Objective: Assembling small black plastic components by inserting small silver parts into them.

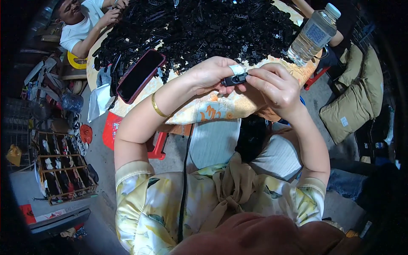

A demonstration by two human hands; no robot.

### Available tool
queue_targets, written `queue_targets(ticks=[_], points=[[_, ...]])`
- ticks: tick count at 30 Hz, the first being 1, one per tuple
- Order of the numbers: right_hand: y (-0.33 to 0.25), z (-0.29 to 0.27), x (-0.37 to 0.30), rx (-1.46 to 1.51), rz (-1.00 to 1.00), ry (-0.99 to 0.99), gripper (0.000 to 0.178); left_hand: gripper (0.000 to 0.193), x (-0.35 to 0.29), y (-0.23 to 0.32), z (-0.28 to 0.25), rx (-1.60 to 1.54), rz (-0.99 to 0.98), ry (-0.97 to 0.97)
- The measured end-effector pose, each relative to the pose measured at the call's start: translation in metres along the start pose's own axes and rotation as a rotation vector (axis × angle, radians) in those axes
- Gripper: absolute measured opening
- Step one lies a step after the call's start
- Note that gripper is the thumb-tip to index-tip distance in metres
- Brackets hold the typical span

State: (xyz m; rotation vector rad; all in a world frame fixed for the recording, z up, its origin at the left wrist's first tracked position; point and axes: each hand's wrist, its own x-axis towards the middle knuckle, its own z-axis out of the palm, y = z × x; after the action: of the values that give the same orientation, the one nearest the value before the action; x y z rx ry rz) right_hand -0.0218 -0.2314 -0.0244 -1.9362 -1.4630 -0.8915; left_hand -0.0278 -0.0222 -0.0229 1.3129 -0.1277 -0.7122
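Observation:
My left hand (214,73) is closed on a small black plastic part (234,80), held just above the near edge of the table. A pale wrap covers the tip of the left thumb. From the other side my right hand (276,87) pinches the right end of the same part with thumb and fingers. Its exact kind is too small to make out. Beyond both hands lies a large heap of black plastic parts (199,32), spread over the patterned tablecloth (214,106).
A phone (141,76) with a dark screen lies left of my hands. The water bottle (314,35) stands at the right table edge. Across the table at upper left sits another person (85,25). Stuffed sacks (350,108) lie right; a shoe rack (66,168) stands left.

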Motion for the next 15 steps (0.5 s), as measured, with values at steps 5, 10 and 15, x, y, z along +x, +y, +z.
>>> queue_targets(ticks=[5, 10, 15], points=[[0.004, -0.005, -0.001, -0.038, -0.001, -0.058, 0.028, 0.023, -0.004, 0.006, 0.001, 0.025, 0.013, -0.018], [-0.001, -0.005, 0.003, 0.218, 0.283, -0.064, 0.027, 0.027, -0.007, 0.004, 0.006, 0.191, 0.146, -0.013], [-0.002, -0.005, -0.005, 0.552, 0.857, -0.262, 0.027, 0.023, -0.013, -0.007, 0.022, 0.826, 0.427, 0.254]])
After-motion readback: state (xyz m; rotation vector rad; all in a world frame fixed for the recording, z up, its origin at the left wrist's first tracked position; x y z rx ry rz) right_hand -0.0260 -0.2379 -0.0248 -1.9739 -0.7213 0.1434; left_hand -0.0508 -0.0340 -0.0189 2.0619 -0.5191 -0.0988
